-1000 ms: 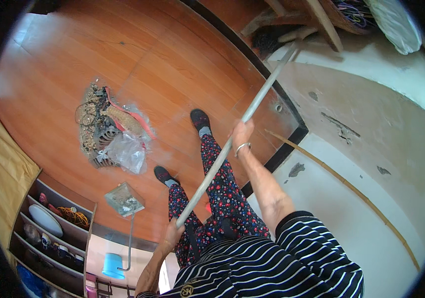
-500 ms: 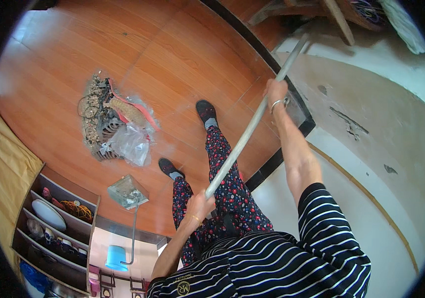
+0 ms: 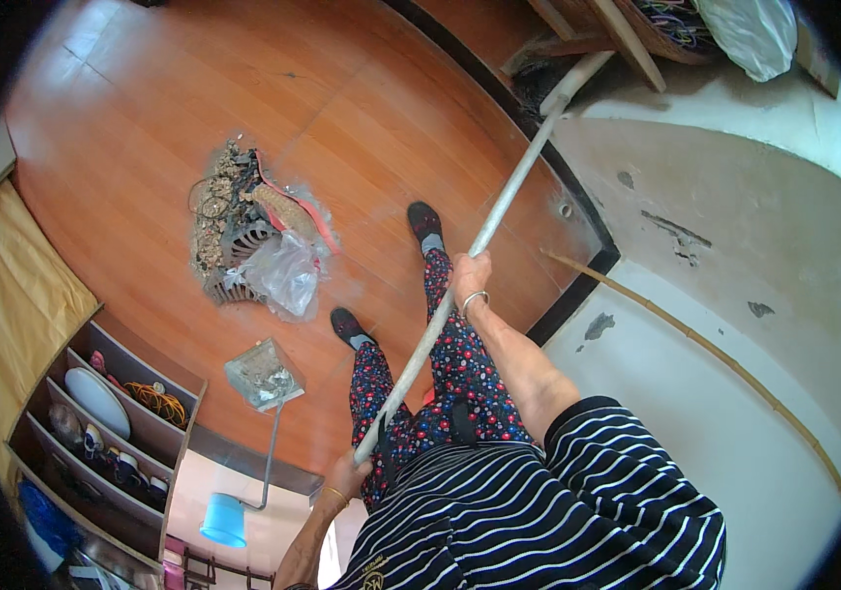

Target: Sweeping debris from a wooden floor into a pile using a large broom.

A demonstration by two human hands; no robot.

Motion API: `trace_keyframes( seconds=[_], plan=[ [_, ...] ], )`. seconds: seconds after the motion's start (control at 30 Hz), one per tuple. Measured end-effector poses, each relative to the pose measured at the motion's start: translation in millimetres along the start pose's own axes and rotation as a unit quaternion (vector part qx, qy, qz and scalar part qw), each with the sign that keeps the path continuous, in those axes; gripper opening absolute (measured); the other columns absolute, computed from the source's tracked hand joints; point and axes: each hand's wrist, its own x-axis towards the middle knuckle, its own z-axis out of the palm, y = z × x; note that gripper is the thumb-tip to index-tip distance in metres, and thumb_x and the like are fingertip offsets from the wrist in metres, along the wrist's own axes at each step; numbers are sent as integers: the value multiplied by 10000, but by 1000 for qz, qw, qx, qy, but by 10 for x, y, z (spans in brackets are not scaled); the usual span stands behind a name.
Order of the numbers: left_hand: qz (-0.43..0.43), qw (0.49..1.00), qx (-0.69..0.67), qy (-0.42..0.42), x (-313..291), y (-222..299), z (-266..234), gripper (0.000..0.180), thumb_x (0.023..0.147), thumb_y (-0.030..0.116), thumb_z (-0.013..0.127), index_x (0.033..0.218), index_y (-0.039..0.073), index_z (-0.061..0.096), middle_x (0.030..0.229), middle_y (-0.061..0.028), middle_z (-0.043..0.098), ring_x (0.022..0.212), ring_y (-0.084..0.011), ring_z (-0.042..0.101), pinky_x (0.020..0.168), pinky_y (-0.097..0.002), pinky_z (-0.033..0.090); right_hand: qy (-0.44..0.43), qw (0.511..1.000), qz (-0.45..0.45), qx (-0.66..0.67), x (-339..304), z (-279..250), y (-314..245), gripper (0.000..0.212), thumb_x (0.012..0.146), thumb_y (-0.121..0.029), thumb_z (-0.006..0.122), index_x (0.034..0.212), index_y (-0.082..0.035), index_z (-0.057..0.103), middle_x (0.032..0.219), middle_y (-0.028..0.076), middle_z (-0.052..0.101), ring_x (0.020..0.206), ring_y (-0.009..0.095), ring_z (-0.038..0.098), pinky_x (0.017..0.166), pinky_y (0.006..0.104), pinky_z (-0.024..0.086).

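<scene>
Head view — the pole (image 3: pixel 515 182) looks long — pale.

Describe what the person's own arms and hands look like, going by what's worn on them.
The right hand and left hand are ungloved. A smooth silver-coloured bangle circles the right wrist; a thin gold-coloured band circles the left. The right forearm is bare, below a short, loose black sleeve with thin white stripes.
</scene>
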Motion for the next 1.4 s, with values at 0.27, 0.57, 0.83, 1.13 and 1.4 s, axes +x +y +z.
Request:
trace_keyframes(
  seconds=[0.27, 0.57, 0.83, 1.13, 1.4],
  plan=[
    [23, 999, 48, -7, 646, 295, -44, 269, 730, 233, 588, 834, -7, 528, 721, -251, 583, 693, -401, 581, 608, -464, 446, 29, 998, -31, 36, 589, 104, 21, 75, 694, -22, 454, 702, 28, 398, 499, 84, 436, 331, 184, 444, 276, 337, 365],
    [88, 993, 81, -2, 1872, 2023, 84, 270, 746, 225, 579, 849, -19, 526, 690, -245, 583, 674, -394, 587, 612, -459, 450, 42, 995, -84, 17, 2410, 1, -926, 138, 719, -18, 439, 582, -26, 424, 460, 65, 424, 345, 168, 432, 299, 314, 343],
    [149, 986, 67, 18, 2705, 3100, 123, 278, 738, 273, 603, 843, 21, 546, 721, -240, 592, 688, -389, 592, 610, -476, 452, 50, 992, -109, 37, 3658, 78, -1665, 73, 694, 1, 491, 660, 54, 456, 491, 108, 460, 357, 205, 444, 319, 334, 379],
    [121, 986, 93, 64, 1914, 2677, 170, 244, 769, 229, 568, 789, -9, 518, 671, -249, 576, 650, -408, 577, 588, -473, 454, 1, 994, -109, 17, 3007, -78, -1309, 100, 693, -27, 482, 698, 69, 456, 500, 110, 468, 366, 202, 458, 330, 337, 376],
    [88, 986, 101, 100, 573, 1431, -217, 235, 763, 201, 539, 795, -31, 528, 676, -254, 570, 653, -383, 587, 602, -445, 449, 21, 997, -56, 57, 1211, 22, -600, 94, 710, -38, 450, 642, 13, 410, 494, 75, 447, 352, 190, 475, 286, 340, 369]
  ],
)
